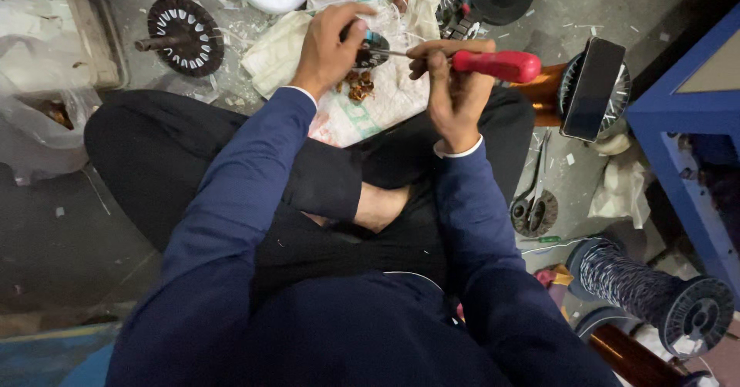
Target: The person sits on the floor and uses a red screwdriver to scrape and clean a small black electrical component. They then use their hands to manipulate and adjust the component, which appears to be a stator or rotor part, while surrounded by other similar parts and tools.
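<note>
I sit cross-legged on the floor. My left hand (330, 46) grips a small dark round motor part (373, 50) with coppery wire scraps (358, 86) hanging below it, over a white sack (362, 113) spread on my lap. In my right hand (455, 86) is a red-handled screwdriver (497, 65); its metal shaft points left into the small part. Both hands are close together, nearly touching the part.
A round slotted stator disc (185, 36) lies on the floor at upper left. A copper wire spool (586, 90) stands right of my hand, scissors (534, 202) below it. A spool of dark thread (655, 291) lies lower right, beside a blue frame (678, 132).
</note>
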